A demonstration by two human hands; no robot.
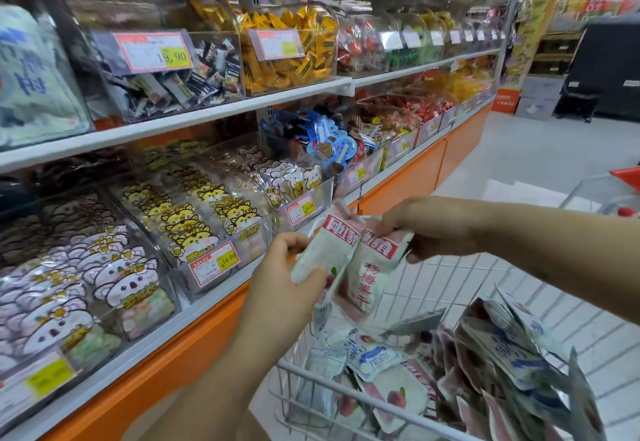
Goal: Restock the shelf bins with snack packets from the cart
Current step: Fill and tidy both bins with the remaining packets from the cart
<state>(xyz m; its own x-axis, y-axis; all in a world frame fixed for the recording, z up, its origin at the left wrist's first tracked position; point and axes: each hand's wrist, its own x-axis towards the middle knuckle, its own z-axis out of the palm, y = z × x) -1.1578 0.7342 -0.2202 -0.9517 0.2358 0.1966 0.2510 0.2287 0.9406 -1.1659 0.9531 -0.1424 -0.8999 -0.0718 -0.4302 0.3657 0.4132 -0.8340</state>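
Head camera, supermarket snack aisle: a person's left hand (pixel 277 278) and right hand (pixel 429 229) each hold a snack packet above the wire cart (pixel 436 288), just in front of the lowest row of clear shelf bins (pixel 242 229). The left packet (pixel 325 250) is a flat white pouch with a red band of white characters near its top. It is gripped at its lower half, thumb pressed on the front and fingers curled behind. The right packet (pixel 374 267) has the same white body and red band (red characters also run down its face) and is pinched by its upper corner between curled fingers and thumb. The two pouches touch near their tops and tilt away from each other below. More loose packets (pixel 374 354), white with blue or red print and some showing red fruit, lie heaped in the cart beneath the hands. The nearest bins hold cartoon-animal packets, with a red-and-yellow price tag (pixel 214 263) on the bin front.
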